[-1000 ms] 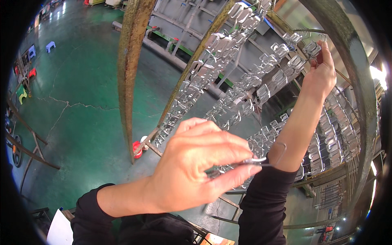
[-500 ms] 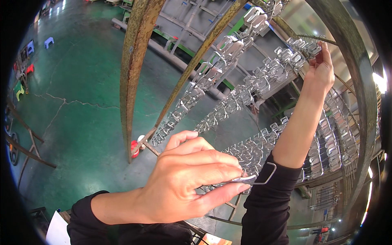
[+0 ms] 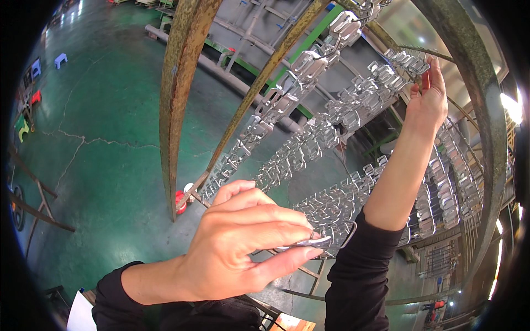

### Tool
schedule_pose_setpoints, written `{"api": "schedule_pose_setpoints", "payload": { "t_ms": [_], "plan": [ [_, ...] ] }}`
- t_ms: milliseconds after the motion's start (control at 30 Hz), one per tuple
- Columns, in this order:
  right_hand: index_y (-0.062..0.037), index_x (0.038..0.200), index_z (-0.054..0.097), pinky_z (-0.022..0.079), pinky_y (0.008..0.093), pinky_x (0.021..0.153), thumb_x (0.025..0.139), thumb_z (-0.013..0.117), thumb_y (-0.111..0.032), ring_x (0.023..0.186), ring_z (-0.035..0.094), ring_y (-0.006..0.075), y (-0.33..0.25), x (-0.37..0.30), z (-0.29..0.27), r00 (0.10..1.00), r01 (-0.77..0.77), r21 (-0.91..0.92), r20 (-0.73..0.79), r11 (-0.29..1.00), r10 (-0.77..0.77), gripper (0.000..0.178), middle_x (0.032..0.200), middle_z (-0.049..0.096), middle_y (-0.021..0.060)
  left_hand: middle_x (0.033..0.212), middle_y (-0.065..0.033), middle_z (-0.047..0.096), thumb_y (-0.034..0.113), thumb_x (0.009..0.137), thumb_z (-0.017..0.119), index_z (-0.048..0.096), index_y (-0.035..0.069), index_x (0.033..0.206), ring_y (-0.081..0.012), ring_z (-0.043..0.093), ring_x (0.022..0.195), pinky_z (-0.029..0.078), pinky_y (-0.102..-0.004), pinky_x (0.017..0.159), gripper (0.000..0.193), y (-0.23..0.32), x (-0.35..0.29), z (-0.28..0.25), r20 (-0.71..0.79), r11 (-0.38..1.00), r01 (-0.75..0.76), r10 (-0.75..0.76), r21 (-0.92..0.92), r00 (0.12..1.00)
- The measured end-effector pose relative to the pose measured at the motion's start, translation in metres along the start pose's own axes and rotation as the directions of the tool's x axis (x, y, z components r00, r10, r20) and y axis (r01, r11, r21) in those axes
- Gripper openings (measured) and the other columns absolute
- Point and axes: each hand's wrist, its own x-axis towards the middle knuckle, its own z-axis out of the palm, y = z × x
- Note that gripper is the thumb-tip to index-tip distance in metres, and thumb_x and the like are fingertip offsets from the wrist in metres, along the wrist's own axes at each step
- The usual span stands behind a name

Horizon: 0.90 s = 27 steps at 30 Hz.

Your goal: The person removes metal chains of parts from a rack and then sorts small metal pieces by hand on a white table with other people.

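Held low in front of me, my left hand (image 3: 248, 240) is closed in a pinch. Between its thumb and fingers is a shiny metal piece with a rectangular bent-wire loop (image 3: 349, 237); part of it is hidden by the fingers. My right hand (image 3: 429, 96) reaches up at the far right, to the top of a hanging strand of similar metal pieces (image 3: 389, 77). Its fingers close round one of the uppermost pieces, though the fingertips are partly hidden. A second strand of metal pieces (image 3: 314, 60) hangs left of it.
Rusty curved frame bars (image 3: 185, 83) surround the strands, another bar (image 3: 480, 71) arching at the right. More strands (image 3: 447, 193) hang below my right arm. Beyond is a green floor (image 3: 110, 110) with a long crack, small stools (image 3: 60, 60), and grey pipes (image 3: 232, 77) along the far wall.
The whole view has shifted slightly. My left hand, with the metal piece, sits a little further left. My right hand stays up at the top of the strand.
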Motion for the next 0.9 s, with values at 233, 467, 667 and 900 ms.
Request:
{"api": "schedule_pose_setpoints", "payload": {
  "t_ms": [233, 467, 667, 900],
  "plan": [
    [-0.0087, 0.094, 0.067, 0.034, 0.0250, 0.068, 0.076, 0.068, -0.025, 0.089, 0.046, 0.0073, -0.004, -0.006, -0.006, 0.999, 0.039, -0.104, 0.014, 0.994, -0.038, 0.025, 0.098, 0.059, -0.0028, 0.084, 0.0013, 0.066, 0.014, 0.063, 0.076, 0.070, 0.012, 0.077, -0.0125, 0.056, 0.071, 0.035, -0.0398, 0.088, 0.015, 0.002, -0.002, -0.005, 0.001, 1.000, -0.007, 0.007, 0.023, 1.000],
    [-0.0093, 0.094, 0.067, 0.034, 0.0248, 0.068, 0.076, 0.068, -0.026, 0.091, 0.046, 0.0080, -0.006, -0.009, -0.008, 0.998, -0.007, -0.145, 0.053, 0.989, 0.015, 0.024, 0.100, 0.059, -0.0017, 0.082, 0.0009, 0.066, 0.013, 0.063, 0.075, 0.070, 0.012, 0.078, -0.0125, 0.057, 0.072, 0.035, -0.0396, 0.087, 0.016, 0.002, -0.009, -0.007, -0.008, 1.000, 0.005, -0.005, 0.016, 1.000],
    [-0.0097, 0.096, 0.066, 0.035, 0.0229, 0.065, 0.076, 0.068, -0.027, 0.086, 0.050, 0.0072, -0.007, -0.003, -0.012, 1.000, -0.004, -0.169, 0.003, 0.986, 0.004, 0.026, 0.097, 0.061, -0.0007, 0.082, -0.0002, 0.066, 0.011, 0.063, 0.074, 0.069, 0.011, 0.079, -0.0131, 0.059, 0.073, 0.034, -0.0386, 0.087, 0.017, 0.003, -0.017, -0.011, -0.006, 0.999, 0.034, -0.034, 0.011, 0.999],
    [-0.0071, 0.092, 0.067, 0.034, 0.0179, 0.052, 0.075, 0.069, -0.015, 0.071, 0.052, 0.0050, -0.002, 0.012, -0.013, 0.993, 0.085, -0.229, 0.096, 0.970, -0.064, 0.019, 0.080, 0.063, -0.0011, 0.081, -0.0019, 0.066, 0.010, 0.062, 0.073, 0.069, 0.010, 0.079, -0.0140, 0.060, 0.073, 0.034, -0.0376, 0.088, 0.017, 0.003, -0.019, -0.015, -0.007, 0.999, 0.044, -0.043, 0.016, 0.999]
  ]
}}
